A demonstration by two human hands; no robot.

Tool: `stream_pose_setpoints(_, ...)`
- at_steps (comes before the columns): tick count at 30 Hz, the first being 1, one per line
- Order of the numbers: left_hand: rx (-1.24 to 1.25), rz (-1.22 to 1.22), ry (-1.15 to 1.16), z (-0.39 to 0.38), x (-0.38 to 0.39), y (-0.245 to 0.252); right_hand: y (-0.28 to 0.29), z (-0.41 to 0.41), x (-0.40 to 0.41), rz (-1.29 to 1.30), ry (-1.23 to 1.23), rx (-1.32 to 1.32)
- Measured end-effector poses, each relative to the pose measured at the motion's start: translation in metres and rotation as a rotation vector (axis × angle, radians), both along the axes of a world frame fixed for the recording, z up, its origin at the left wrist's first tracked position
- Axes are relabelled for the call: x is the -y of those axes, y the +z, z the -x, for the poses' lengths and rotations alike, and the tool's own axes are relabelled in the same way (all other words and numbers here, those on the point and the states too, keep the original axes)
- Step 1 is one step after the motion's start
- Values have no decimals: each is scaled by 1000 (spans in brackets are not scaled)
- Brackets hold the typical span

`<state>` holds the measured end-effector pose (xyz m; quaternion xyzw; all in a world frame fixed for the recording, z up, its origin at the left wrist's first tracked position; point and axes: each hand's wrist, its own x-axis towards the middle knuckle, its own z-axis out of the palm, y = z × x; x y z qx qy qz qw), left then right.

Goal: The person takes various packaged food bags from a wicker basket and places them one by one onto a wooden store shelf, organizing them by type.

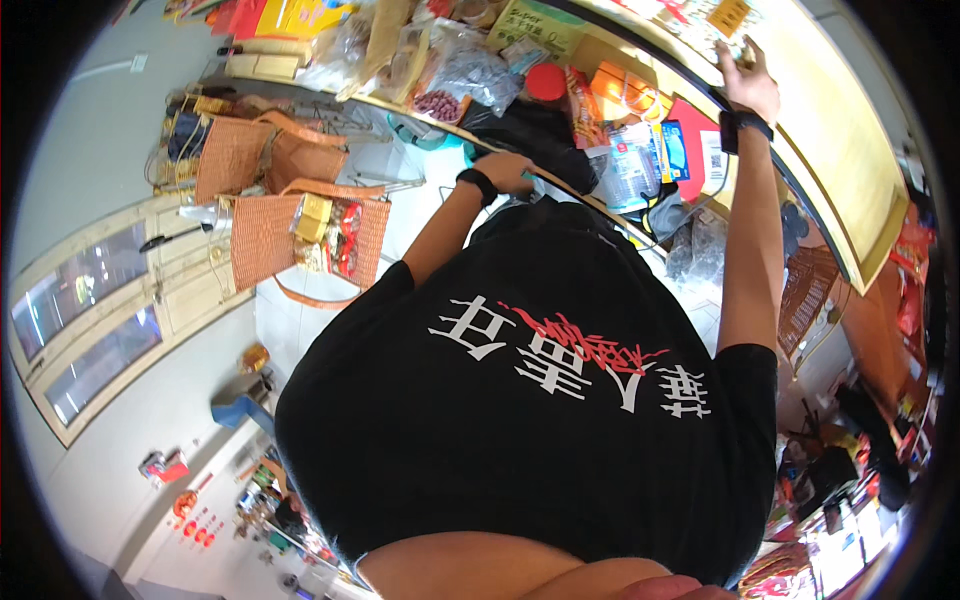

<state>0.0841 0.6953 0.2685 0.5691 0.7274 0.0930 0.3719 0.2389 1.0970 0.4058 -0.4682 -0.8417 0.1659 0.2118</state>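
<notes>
My left hand [504,172], with a black wristband, is at the front edge of the cluttered table [551,176]. Its fingers are partly hidden, so I cannot tell whether it holds anything. Higher up, my right hand [750,88] reaches over the dark rim [694,75] of a pale wooden surface [814,112], its fingers spread. Just beyond its fingertips lies an orange tag [729,16] on a patterned item. Below that hand are a red sheet [688,139], a blue packet [675,154] and a pack of clear plastic [630,166].
A bowl of reddish nuts or beans [439,105], a clear plastic bag [476,71], a red lid [546,81] and an orange box [622,90] crowd the table. Woven chairs [259,240] stand to the left, one bearing packages [330,232]. Another woven chair [806,292] is at right.
</notes>
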Motion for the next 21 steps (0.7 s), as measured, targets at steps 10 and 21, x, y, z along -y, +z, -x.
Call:
stream_pose_setpoints(10,161,-112,43,-50,12,3,4,7,6,-12,-126,59)
stream_pose_setpoints(21,221,-159,252,6,45,-69,-13,6,2,-55,-164,-4)
